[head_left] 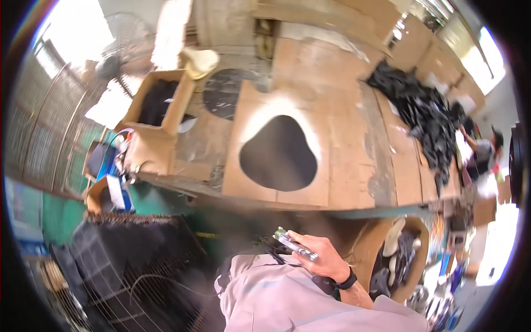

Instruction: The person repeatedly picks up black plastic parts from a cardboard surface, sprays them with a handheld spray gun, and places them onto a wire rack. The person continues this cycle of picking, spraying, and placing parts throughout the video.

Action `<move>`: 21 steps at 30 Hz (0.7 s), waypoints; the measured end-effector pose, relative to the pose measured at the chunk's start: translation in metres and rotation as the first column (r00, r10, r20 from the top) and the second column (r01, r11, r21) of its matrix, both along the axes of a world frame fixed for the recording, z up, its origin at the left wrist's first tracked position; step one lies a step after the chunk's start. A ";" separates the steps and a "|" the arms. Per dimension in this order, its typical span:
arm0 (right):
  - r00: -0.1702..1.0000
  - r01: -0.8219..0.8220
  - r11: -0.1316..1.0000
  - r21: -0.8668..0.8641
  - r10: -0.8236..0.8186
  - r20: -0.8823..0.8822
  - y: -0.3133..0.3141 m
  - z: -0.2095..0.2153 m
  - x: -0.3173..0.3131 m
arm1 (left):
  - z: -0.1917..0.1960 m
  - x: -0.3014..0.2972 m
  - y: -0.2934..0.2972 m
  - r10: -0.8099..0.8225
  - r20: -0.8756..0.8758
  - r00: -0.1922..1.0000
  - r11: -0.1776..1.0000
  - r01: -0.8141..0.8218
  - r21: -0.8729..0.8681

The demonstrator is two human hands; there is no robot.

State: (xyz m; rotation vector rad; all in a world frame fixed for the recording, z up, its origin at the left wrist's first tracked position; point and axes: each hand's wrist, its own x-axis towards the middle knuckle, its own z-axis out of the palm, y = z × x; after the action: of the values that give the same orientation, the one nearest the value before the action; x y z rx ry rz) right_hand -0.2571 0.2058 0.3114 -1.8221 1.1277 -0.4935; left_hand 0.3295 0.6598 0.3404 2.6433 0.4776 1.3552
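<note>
Standing off to the side here, and what I'm seeing is one hand (326, 260) with a black wristband (347, 281) curling its fingers (301, 239) around a small shiny object (296, 244), some clear or silvery slim tool or packet; too blurry to say which. By the way the arm comes up from the lower right it looks like the person's right hand, and it's holding the thing close against the pale shirt (276, 299), low in the middle of the frame, well short of the worktop (354, 166). My guess is it's kept tucked in because the person is looking it over rather than using it yet. The other hand isn't showing anywhere.

On the worktop, middle of the frame, a dark rounded piece (279, 155) is lying flat on a cardboard sheet (332, 138), with a pale sprayed-looking halo around its top edge, so the cardboard is probably serving as a backing to keep the wood clean. A cardboard box (160, 102) of dark material is sitting at the upper left, within reach. A big heap of black scraps (426, 119) is piling along the right side, where another person (484, 152) is working at the far right edge. A standing fan (124, 47) is in the upper left corner, and a wire crate (127, 276) is resting at lower left.
</note>
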 end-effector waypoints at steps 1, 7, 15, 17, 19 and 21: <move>0.999 0.045 0.999 0.009 -0.045 -0.012 0.000 0.001 -0.007 | 0.010 -0.012 -0.021 -0.061 0.030 0.998 0.998 0.062 -0.009; 0.935 0.345 0.914 -0.216 -0.354 -0.003 0.005 0.030 -0.054 | 0.053 -0.066 -0.196 -0.611 0.031 0.791 0.767 0.602 -0.222; 0.901 0.418 0.899 -0.130 -0.429 -0.071 0.022 0.059 -0.068 | -0.005 -0.233 -0.395 -0.894 -0.120 -0.431 -0.163 0.562 -0.811; 0.929 0.359 0.929 -0.096 -0.365 -0.058 0.025 0.055 -0.064 | -0.053 -0.246 -0.419 -0.773 -0.104 -0.626 -0.165 0.356 -0.920; 0.914 0.398 0.896 -0.197 -0.405 0.002 0.022 0.049 -0.061 | -0.122 -0.248 -0.434 -0.728 -0.119 -0.675 -0.036 0.211 -0.977; 0.859 0.507 0.835 -0.214 -0.511 0.037 0.016 0.045 -0.061 | -0.193 -0.235 -0.435 -0.650 -0.289 -0.703 0.081 0.314 -0.946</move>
State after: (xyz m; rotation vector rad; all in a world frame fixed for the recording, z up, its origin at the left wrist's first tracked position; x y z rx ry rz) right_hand -0.3177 0.2219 0.3561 -1.6947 1.6405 -0.9414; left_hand 0.0943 0.2245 0.1469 1.8293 -1.1048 -1.2068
